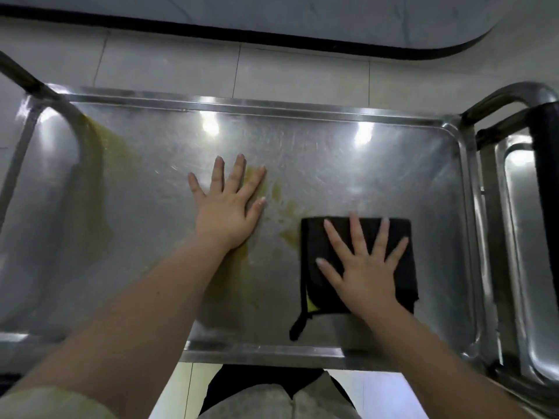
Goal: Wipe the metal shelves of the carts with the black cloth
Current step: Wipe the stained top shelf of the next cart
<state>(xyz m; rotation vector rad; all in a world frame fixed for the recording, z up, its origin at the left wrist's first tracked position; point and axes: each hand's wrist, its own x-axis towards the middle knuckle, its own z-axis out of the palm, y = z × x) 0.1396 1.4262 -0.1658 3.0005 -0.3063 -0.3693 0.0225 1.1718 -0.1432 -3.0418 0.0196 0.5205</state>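
A steel cart's top shelf fills the view, a shallow tray with a raised rim. Yellowish-brown smears streak its middle, and a larger stain lies at the far left. The folded black cloth lies flat on the shelf right of centre, with a yellow inner layer showing at its near left corner. My right hand presses flat on the cloth with fingers spread. My left hand rests flat on the bare metal at the middle, fingers spread over a smear.
A second steel cart stands against the right side, with a black-sleeved handle bar above it. A curved steel handle tube rises at the left end. Pale tiled floor lies beyond the shelf, under a dark-edged counter.
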